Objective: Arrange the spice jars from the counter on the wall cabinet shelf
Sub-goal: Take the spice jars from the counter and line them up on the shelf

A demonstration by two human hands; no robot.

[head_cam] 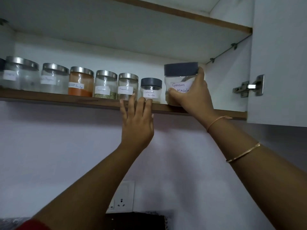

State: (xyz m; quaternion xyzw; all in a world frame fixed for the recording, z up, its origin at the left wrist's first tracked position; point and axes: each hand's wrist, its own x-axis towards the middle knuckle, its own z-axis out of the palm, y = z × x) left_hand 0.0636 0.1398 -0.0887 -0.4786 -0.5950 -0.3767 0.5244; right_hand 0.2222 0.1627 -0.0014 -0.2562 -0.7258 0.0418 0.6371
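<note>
- Garam Masala jar (180, 83): clear body, dark grey lid, white handwritten label. It sits right of centre in the frame, at the right end of the row, with its base at the front edge of the shelf. Whether it rests fully on the board cannot be told.
- Right hand (192, 97): yours, gripping the Garam Masala jar, with the thumb across the lower front and the fingers wrapped round the right side up to the lid.
- Left hand (137, 120): yours, centre of the frame, fingers straight and holding nothing. The fingertips are at the shelf edge, in front of the base of the Coriander Powder jar.
- Coriander Powder jar (151, 90): small, grey lid, just left of the Garam Masala jar.
- Cinnamon jar (127, 87): steel lid, next to the left.
- Fennel jar (106, 85): steel lid, greenish seeds at the bottom.
- Orange powder jar (81, 82): steel lid, label partly legible, ending in "Powder".
- Two larger steel-lidded jars (54, 78) (21, 73): left of the frame, labels too blurred to read.
- Shelf (66, 99): wooden front edge, running from the left edge to the right of the frame.
- Cabinet door (279, 63): open, at the right edge, with a metal hinge (249, 87).
- Wrist thread (216, 122) and thin bangle (243, 152): on your right forearm.
- Wall socket (121, 198): lower centre, on the pale wall.
- Red sleeve (33, 224): lower left corner.
</note>
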